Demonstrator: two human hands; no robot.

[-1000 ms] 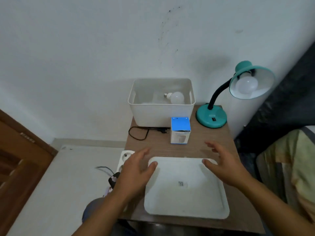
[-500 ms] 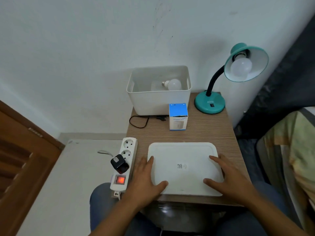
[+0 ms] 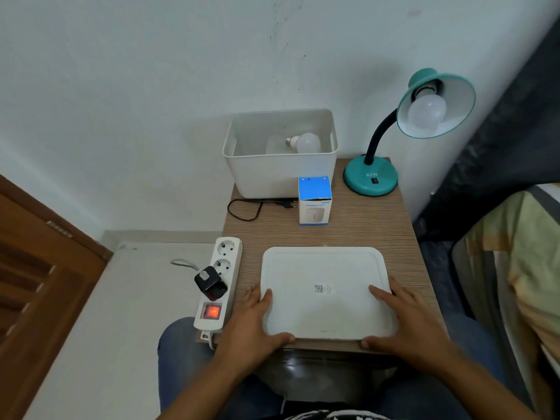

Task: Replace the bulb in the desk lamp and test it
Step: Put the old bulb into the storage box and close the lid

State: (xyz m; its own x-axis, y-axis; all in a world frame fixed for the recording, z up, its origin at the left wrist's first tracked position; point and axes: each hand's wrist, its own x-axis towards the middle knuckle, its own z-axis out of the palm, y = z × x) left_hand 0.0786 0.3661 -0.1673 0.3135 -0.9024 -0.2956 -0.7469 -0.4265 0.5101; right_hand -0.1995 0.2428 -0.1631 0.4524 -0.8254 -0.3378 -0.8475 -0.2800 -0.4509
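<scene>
Both hands have been lowered onto the flat white plastic tray (image 3: 325, 286) on the wooden bench (image 3: 363, 228): the left hand (image 3: 253, 325) and right hand (image 3: 406, 322) lie with released fingers, seemingly grasping nothing. The frosted white bulb (image 3: 426, 112) sits in the teal desk lamp (image 3: 371, 175); fragile and smooth, it should be held around its globe.

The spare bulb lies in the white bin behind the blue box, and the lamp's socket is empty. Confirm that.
Not quite. The head view shows a bulb seated in the teal lamp, so the socket is not empty. The spare bulb does lie in the white bin behind the blue box.
</scene>
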